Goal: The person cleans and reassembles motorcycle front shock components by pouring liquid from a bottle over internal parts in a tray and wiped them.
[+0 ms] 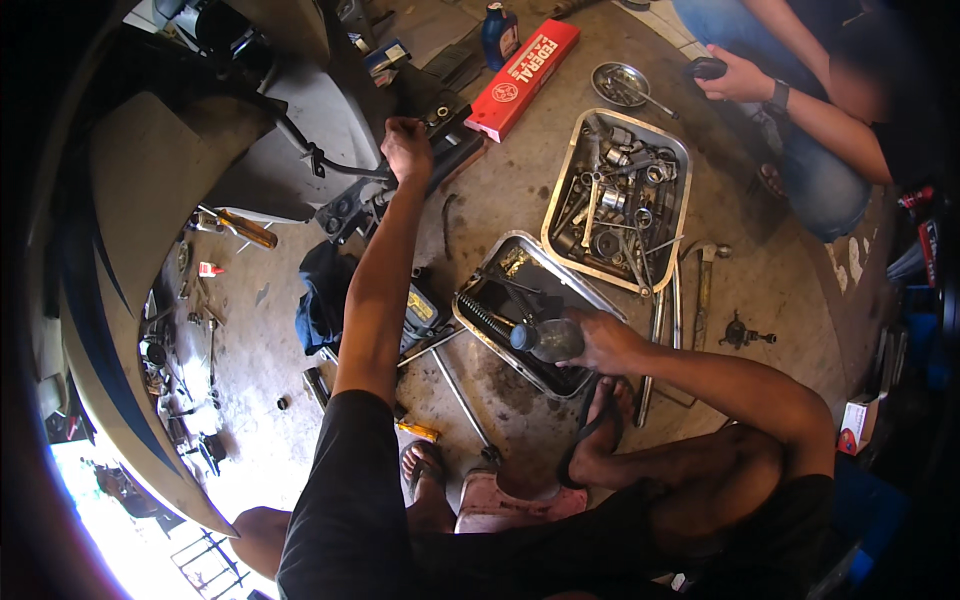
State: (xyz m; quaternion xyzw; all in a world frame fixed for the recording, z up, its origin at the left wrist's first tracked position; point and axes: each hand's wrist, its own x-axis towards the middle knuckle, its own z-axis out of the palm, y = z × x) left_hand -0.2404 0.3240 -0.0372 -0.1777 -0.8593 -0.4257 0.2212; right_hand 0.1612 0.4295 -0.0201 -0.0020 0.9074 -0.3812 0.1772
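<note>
the right hand (606,342) is curled round a clear bottle (556,341), fingers partly closed about its body; the bottle lies tipped, its blue-grey cap (522,337) pointing left, away from the palm; it is held over a tray (592,291), in which a spring (485,319) lies to the left of the hand; the left hand (405,150) is stretched far forward, its fingers bent in close together at the dark frame (455,152); whether it grips anything one cannot tell.

ahead of the right hand stands a pan (552,210) heaped with sockets and spanners; a hammer (706,292) lies to the hand's right, and a bowl (596,80) sits beyond the pan; a red box (525,80) lies just ahead and right of the left hand, with a blue container (498,38) beside its far end; behind and left of that hand are a screwdriver (247,229) and a dark blue cloth (322,295); well beyond the right hand, a co-worker's hand (738,78) holds a dark object (706,68).
</note>
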